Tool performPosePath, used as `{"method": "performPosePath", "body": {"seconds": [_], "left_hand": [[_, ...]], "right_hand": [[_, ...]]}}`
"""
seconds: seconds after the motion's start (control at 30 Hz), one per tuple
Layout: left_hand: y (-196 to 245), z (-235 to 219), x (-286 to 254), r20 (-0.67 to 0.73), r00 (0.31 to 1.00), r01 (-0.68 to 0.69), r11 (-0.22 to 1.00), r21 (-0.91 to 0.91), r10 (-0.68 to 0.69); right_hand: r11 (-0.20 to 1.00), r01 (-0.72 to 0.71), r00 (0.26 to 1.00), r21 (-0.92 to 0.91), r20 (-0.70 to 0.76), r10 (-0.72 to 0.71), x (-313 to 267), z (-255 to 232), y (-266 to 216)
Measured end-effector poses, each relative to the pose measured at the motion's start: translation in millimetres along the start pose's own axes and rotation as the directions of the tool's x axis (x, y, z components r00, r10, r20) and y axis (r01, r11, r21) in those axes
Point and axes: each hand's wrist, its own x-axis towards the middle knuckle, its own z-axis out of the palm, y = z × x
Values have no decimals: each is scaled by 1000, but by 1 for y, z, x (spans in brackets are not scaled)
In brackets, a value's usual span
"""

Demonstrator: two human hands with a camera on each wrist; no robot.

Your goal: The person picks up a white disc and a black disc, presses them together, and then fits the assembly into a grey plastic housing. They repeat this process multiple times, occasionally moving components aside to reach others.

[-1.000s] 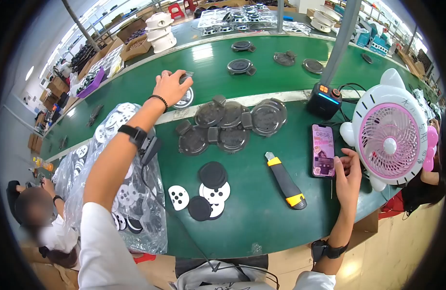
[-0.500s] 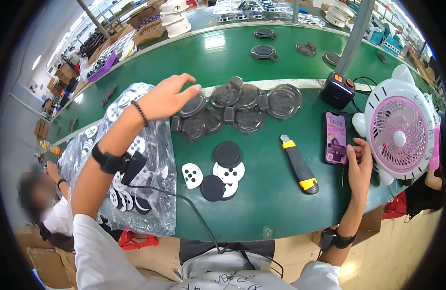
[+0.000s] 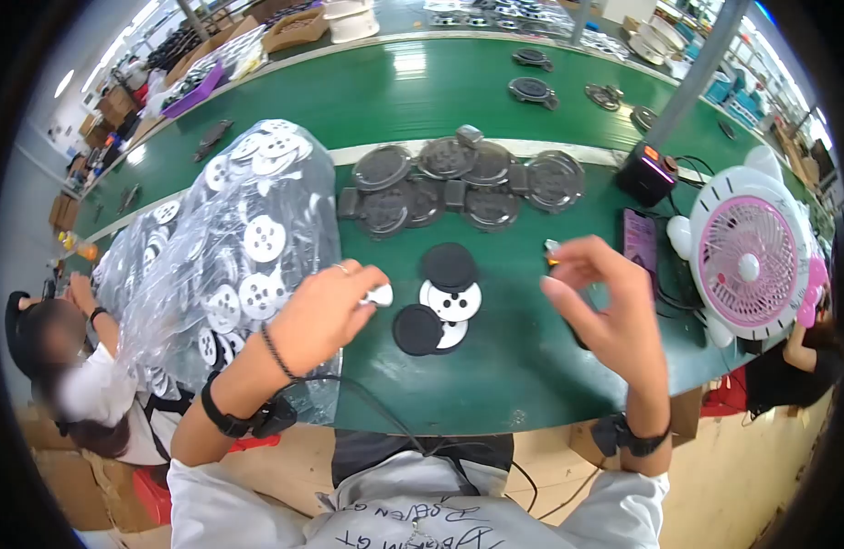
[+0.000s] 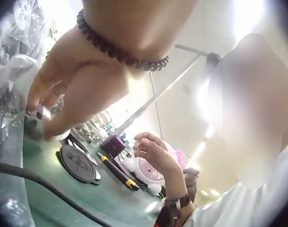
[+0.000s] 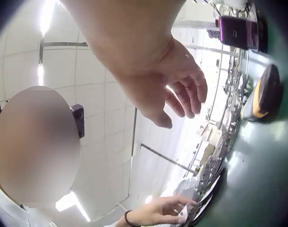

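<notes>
My left hand (image 3: 323, 309) pinches a small white perforated disc (image 3: 380, 295) at the right edge of the plastic bag. In the right wrist view the same white disc (image 5: 183, 213) shows between thumb and fingers. To its right lie a black round pad (image 3: 449, 266), a white disc with holes (image 3: 460, 303) and a second black pad (image 3: 416, 329), overlapping one another. My right hand (image 3: 614, 306) hovers over the utility knife (image 4: 116, 171), fingers loosely bent with nothing between them. From above, that hand covers most of the knife.
A clear bag (image 3: 189, 265) of white discs fills the left side. Several clear-lidded round black parts (image 3: 486, 201) line the belt's near edge. A phone (image 3: 639, 240), a black box (image 3: 645, 174) and a pink-white fan (image 3: 750, 261) stand right. A dark cable (image 4: 49, 189) crosses near the left wrist.
My left hand has come back from the conveyor to the loose white disc and taken hold of it. My right hand has moved left from beside the phone to above the knife.
</notes>
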Motion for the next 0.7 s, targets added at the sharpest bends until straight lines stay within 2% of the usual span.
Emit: {"method": "performPosePath", "body": {"seconds": [0.07, 0.1, 0.13, 0.2, 0.23, 0.3, 0.33, 0.37, 0.43, 0.47, 0.5, 0.57, 0.6, 0.63, 0.67, 0.7], "left_hand": [[5, -7, 5, -12, 990, 139, 988, -61, -140], [5, -4, 7, -7, 990, 137, 989, -62, -138], [2, 0, 8, -87, 989, 121, 993, -16, -122], [-5, 14, 8, -208, 976, 78, 994, 79, -60], [-3, 15, 7, -210, 975, 87, 993, 80, -69], [6, 13, 7, -359, 933, 37, 988, 150, 19], [12, 7, 7, -403, 915, 35, 994, 102, 9], [16, 3, 8, -403, 915, 42, 994, 100, 2], [18, -2, 11, -427, 902, -10, 986, -166, -63], [16, -1, 16, -426, 903, -58, 967, -247, -55], [14, 5, 19, -429, 901, -51, 967, -248, -62], [13, 17, 27, -403, 905, -156, 772, -616, -138], [15, 18, 28, -356, 926, -157, 728, -667, -127], [17, 22, 28, -357, 925, -159, 723, -672, -128], [21, 28, 28, -254, 957, -133, 573, -809, -137], [23, 34, 30, -147, 982, -87, 401, -912, -121]], "right_hand": [[999, 34, 998, -1, 60, -34, 15, 16, 8], [999, 43, 994, -2, 101, -43, 23, 25, 9], [999, 41, 994, 3, 102, -41, 27, 36, 9], [991, 128, 961, -44, 253, -113, 35, 57, 7], [973, 232, 930, 1, 292, -222, 35, 71, 13], [859, 497, 834, -120, 339, -435, 31, 88, 3], [825, 552, 780, -123, 425, -459, 28, 92, -2], [825, 553, 778, -117, 428, -460, 24, 98, 0], [787, 602, 704, -133, 552, -446, 17, 111, 6], [755, 643, 707, -126, 477, -523, 15, 114, 10], [753, 647, 702, -120, 481, -526, 13, 112, 12], [879, 473, 843, -61, 322, -431, 12, 105, 15], [953, 304, 931, -2, 213, -296, 15, 99, 9], [989, 129, 985, 74, 110, -136, 20, 94, 2], [885, -154, 986, 440, 123, 111, 21, 96, 2], [887, -161, 986, 432, 119, 120, 22, 98, 6]]}}
